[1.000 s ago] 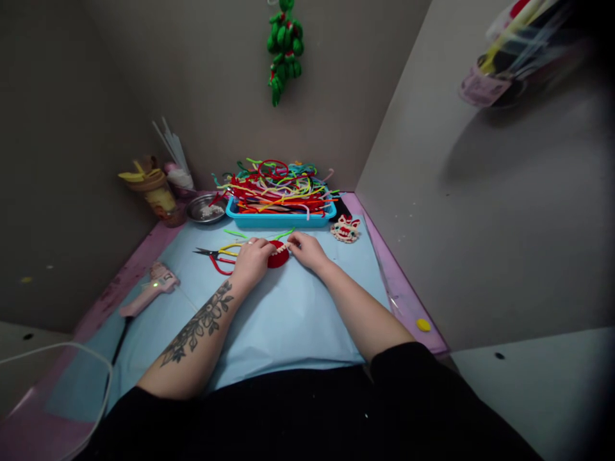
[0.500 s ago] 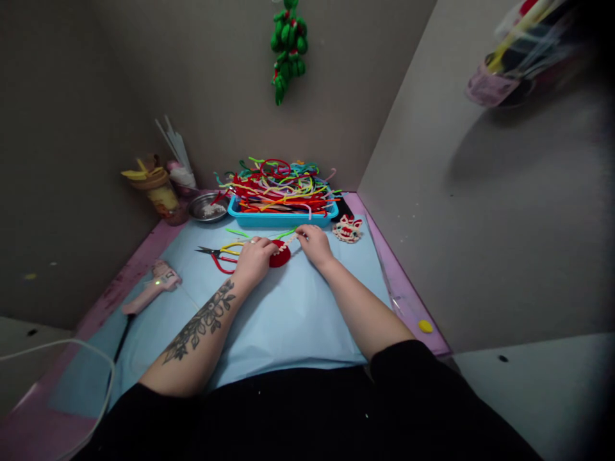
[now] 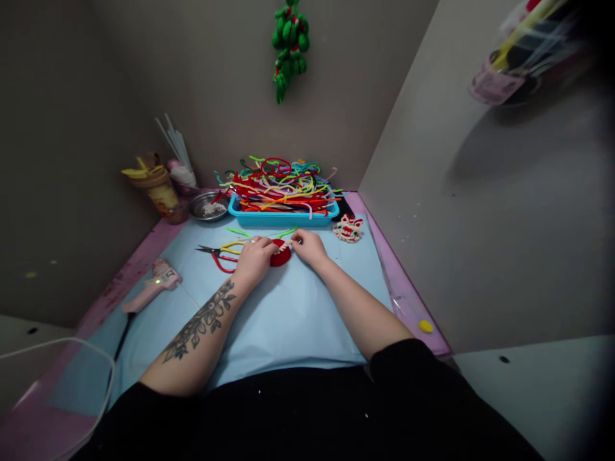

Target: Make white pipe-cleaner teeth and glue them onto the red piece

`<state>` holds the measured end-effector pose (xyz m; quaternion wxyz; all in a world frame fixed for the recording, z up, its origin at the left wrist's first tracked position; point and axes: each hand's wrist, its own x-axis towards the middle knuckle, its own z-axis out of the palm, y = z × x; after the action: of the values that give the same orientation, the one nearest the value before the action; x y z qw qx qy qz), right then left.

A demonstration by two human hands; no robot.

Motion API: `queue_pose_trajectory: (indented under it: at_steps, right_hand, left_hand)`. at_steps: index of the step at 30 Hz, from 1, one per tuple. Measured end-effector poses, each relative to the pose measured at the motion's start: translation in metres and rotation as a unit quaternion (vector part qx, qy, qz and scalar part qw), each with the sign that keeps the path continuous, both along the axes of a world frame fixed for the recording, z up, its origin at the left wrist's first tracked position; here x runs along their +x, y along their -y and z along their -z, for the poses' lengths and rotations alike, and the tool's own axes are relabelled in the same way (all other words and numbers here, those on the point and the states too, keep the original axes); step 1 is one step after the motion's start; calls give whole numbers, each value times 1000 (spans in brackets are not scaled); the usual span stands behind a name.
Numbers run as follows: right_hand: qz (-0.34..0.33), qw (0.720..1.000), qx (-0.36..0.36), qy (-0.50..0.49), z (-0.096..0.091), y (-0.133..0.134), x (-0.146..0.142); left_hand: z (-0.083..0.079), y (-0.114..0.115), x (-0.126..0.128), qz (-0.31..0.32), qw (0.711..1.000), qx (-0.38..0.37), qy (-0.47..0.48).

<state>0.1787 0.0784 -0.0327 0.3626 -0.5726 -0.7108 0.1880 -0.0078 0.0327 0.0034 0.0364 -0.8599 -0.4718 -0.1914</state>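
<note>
A round red fuzzy piece (image 3: 280, 258) lies on the blue sheet, with a cream crimped pipe cleaner (image 3: 282, 247) across its top. My left hand (image 3: 255, 255) presses on the left side of both, its fingers closed down on them. At the right, my right hand (image 3: 309, 246) pinches the cream pipe cleaner's free end between thumb and fingers. Beside my left hand rest scissors (image 3: 217, 253) with yellow and red handles, blades pointing left. Green pipe cleaner pieces (image 3: 237, 232) lie just behind my hands. A cream and red lion-like pipe cleaner face (image 3: 348, 228) sits to the right.
Behind my hands stands a blue tray (image 3: 283, 220) heaped with coloured pipe cleaners. A metal bowl (image 3: 208, 207) with small white bits is at its left. A pink glue gun (image 3: 152, 287) with a lit green light lies left. A yellow disc (image 3: 425, 326) is near the right edge.
My right hand has moved slightly left and down, bringing the cream pipe cleaner's end closer to the red piece. My left hand stays in place.
</note>
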Motion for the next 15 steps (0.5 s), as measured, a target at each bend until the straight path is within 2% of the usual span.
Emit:
queue_pose_trajectory:
  at_steps: [7,15]
  right_hand:
    - [-24,998,-41,44,5,-4,0]
    - [-35,995,-58,77,0,-7,4]
  left_hand:
    - [0,0,-1,-12,1000,2,4]
    - [2,-3,-2,-6,1000,7,17]
